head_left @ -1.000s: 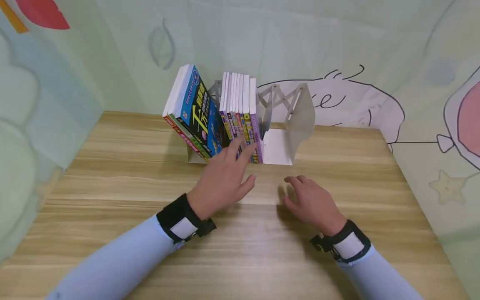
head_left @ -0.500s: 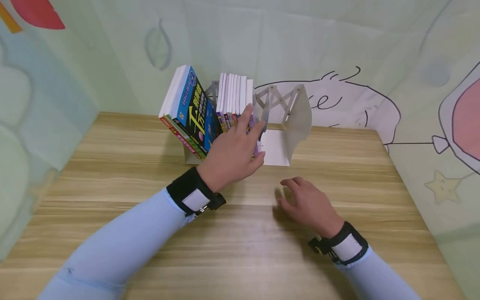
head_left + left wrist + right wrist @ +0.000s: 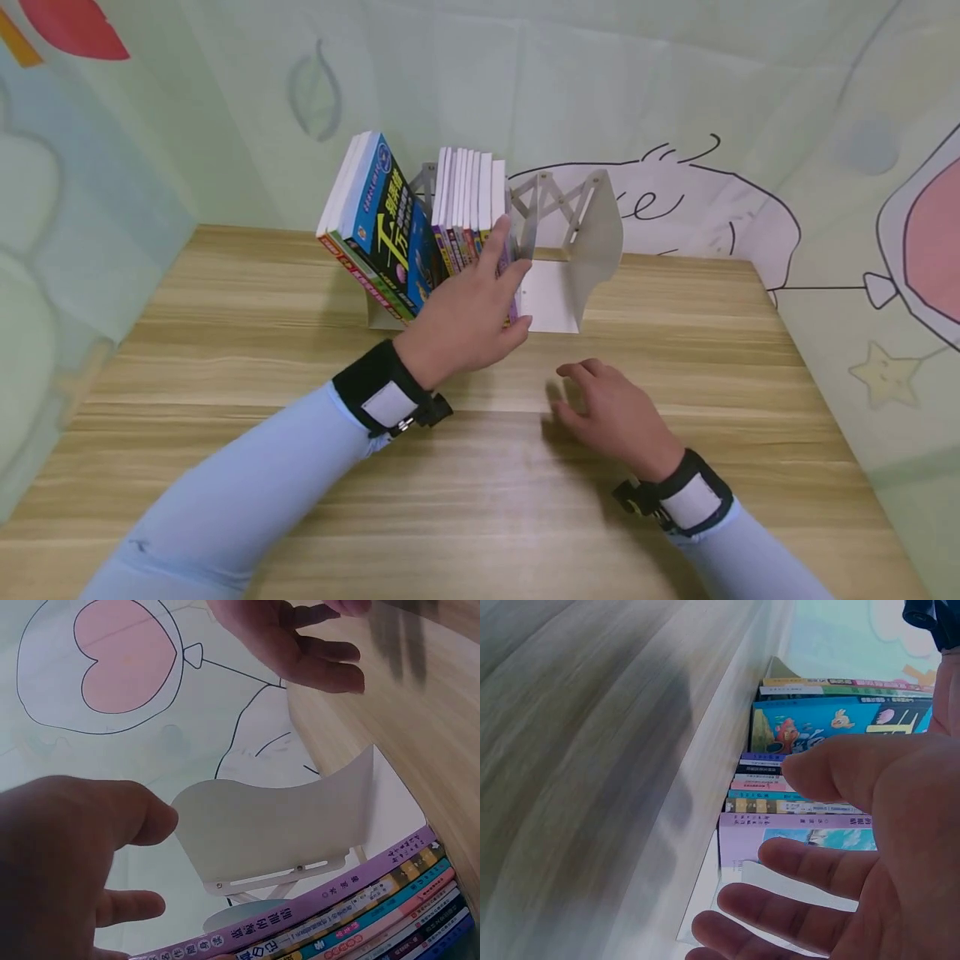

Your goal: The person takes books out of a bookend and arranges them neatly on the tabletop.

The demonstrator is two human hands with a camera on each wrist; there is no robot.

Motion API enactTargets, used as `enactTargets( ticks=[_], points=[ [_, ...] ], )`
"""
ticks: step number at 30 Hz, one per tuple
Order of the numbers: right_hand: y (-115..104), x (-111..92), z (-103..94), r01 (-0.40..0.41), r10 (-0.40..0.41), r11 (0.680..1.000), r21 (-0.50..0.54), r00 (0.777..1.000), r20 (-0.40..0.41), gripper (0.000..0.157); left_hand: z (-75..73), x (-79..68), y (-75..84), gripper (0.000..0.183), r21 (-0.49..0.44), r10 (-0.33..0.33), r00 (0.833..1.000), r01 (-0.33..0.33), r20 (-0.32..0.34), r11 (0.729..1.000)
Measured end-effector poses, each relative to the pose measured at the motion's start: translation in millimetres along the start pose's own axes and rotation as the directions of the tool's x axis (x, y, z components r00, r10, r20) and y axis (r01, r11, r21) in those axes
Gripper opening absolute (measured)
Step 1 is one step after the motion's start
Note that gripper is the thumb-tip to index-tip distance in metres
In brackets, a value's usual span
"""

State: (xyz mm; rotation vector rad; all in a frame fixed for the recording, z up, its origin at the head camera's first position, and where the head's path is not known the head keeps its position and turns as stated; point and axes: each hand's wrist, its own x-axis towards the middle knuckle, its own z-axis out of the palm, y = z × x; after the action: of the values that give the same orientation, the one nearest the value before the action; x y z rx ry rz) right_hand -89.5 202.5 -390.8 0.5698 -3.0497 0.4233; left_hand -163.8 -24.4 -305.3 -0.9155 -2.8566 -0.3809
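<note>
My left hand (image 3: 465,321) reaches over the spines of an upright row of thin books (image 3: 467,190), its fingers extended in front of the purple book at the right end. The left wrist view shows that purple book (image 3: 345,883) outermost, with the thumb and a finger apart beside it. To the left, several larger books lean; the front one is a blue-and-black book (image 3: 386,221). A white metal bookshelf (image 3: 551,296) with folding side panels holds them all. My right hand (image 3: 622,421) hovers low over the table, fingers loosely bent and holding nothing.
The shelf stands on a wood-grain table (image 3: 480,517) against a printed cloth backdrop (image 3: 450,67). Its right end panel (image 3: 600,242) curves upward, and a grey divider (image 3: 529,229) stands just right of the thin books.
My left hand has moved right and up across the thin books toward the purple one, then dipped slightly. The right hand has barely shifted. The books stay in place.
</note>
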Motion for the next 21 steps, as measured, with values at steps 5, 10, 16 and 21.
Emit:
enactTargets(
  ticks=[5,10,16,21],
  points=[
    [-3.2,-0.3,0.5,0.011,-0.011,1.0,-0.005,1.0,-0.014,0.044,3.0,-7.4,3.3,0.06,-0.002,0.025,1.0,-0.025,-0.018,1.0],
    [-6.6,0.5,0.5,0.006,-0.006,1.0,-0.001,1.0,-0.005,0.044,4.3,-16.2,10.7,0.056,0.039,0.061,0.996,-0.059,-0.068,0.998],
    [-9.2,1.3,0.9,0.011,-0.011,1.0,-0.003,1.0,-0.002,0.044,5.6,-17.2,11.9,0.052,0.101,0.074,0.976,-0.054,-0.206,0.993],
    [-9.4,0.2,1.6,0.02,-0.02,1.0,-0.003,1.0,-0.01,0.043,2.2,-11.6,5.5,0.044,0.086,0.065,0.957,-0.042,-0.282,0.995]
  ],
)
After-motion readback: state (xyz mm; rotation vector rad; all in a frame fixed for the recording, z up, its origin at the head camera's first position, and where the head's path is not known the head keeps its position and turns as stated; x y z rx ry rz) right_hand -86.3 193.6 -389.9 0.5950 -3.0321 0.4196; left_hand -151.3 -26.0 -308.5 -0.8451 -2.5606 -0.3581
